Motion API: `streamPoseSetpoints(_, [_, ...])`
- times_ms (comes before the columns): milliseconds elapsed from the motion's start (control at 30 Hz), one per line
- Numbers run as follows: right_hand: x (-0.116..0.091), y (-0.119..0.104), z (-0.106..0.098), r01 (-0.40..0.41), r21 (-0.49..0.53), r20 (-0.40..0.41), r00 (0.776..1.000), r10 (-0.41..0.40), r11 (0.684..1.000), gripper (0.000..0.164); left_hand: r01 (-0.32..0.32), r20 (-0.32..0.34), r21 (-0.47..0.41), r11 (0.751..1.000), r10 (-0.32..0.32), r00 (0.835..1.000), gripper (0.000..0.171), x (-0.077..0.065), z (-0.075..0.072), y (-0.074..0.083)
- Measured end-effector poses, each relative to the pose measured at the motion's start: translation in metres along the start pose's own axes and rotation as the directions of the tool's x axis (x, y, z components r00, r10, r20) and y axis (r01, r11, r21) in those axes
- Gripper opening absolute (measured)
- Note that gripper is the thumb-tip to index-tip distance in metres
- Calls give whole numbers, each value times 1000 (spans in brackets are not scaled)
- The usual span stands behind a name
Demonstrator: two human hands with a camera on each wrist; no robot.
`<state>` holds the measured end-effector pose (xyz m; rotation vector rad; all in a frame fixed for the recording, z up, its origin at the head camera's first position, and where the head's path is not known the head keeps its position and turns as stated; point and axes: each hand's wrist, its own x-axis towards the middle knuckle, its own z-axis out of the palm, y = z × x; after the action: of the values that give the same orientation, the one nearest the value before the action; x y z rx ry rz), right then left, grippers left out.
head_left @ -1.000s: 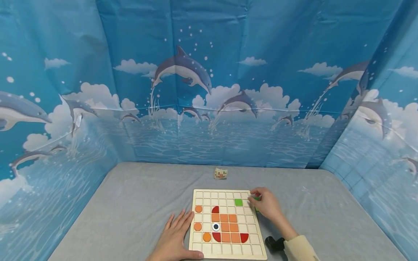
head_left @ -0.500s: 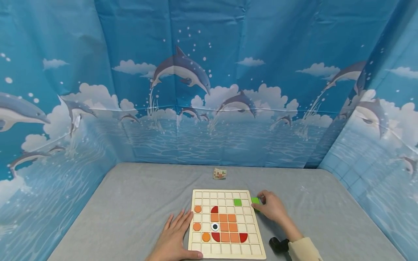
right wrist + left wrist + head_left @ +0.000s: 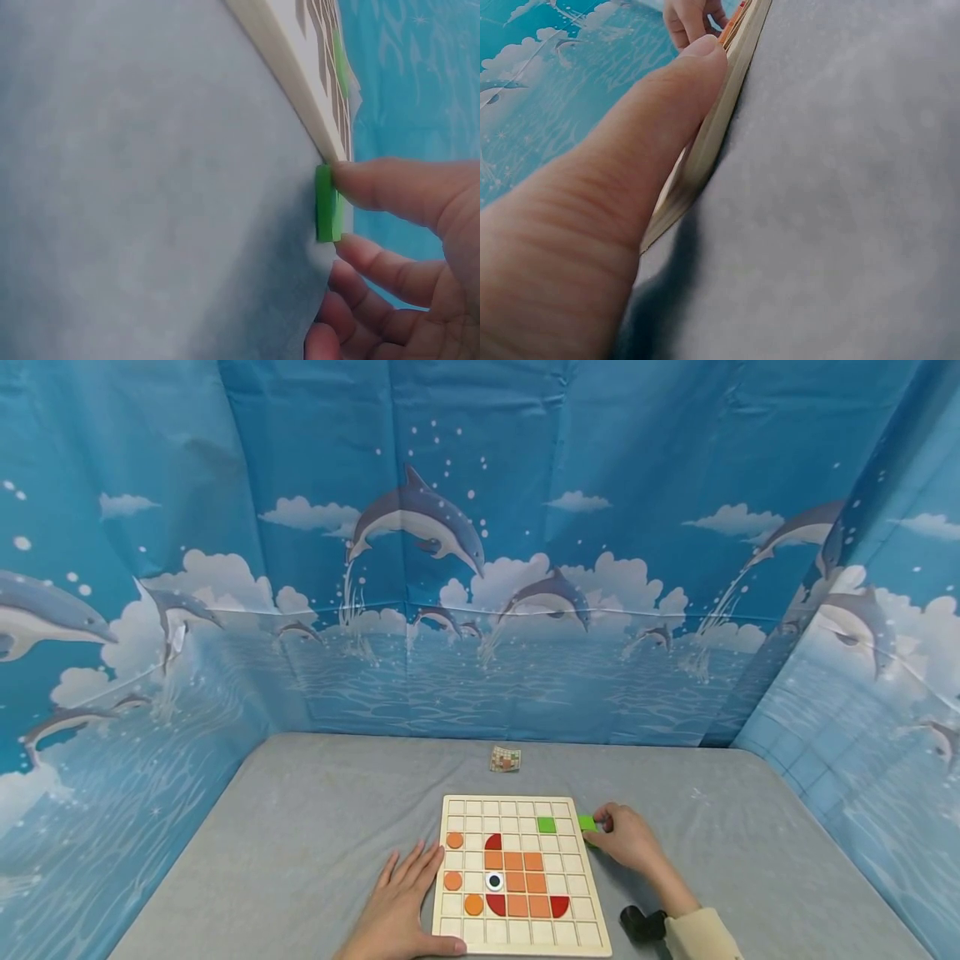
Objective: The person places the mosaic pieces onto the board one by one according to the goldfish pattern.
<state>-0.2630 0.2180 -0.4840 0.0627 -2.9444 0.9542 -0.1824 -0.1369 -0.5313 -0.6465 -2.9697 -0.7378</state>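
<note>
A light wooden grid board (image 3: 570, 935) lies on the grey cloth. Set in its squares are orange square tiles (image 3: 515, 883), orange discs (image 3: 453, 881), dark red quarter-round tiles (image 3: 559, 907), an eye disc (image 3: 494, 882) and one green square tile (image 3: 547, 825). Just outside the board's right edge, my right hand (image 3: 630, 839) pinches another green square tile (image 3: 326, 204) between thumb and index finger; its other fingers are curled below. My left hand (image 3: 401, 902) rests spread at the board's left side, its thumb (image 3: 697, 64) over the near edge.
A small printed card (image 3: 505, 759) with a grid picture lies beyond the board. A black object (image 3: 642, 925) is at the right wrist, beside the sleeve (image 3: 701, 935). A dolphin-print curtain (image 3: 480, 610) encloses the table's back and sides.
My right hand has drawn back from the board's far right corner, slightly right and toward me, and more green shows at its fingertips. The left hand stays in place.
</note>
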Motion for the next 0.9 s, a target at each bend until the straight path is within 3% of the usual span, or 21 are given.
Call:
streamPoseSetpoints(467, [-2,1,-3,-51,-15,25,998,51,999,29,-4,0,-2,1000,4,1000,123,-1,-1,1])
streamPoseSetpoints(667, [-1,3,-6,-96,25,52,994,94,995,31,-3,4,-3,1000,3,1000,123,-1,-1,0])
streamPoseSetpoints(900, [-1,6,-6,-92,31,42,995,91,995,29,-2,8,-1,1000,2,1000,123,0,-1,0])
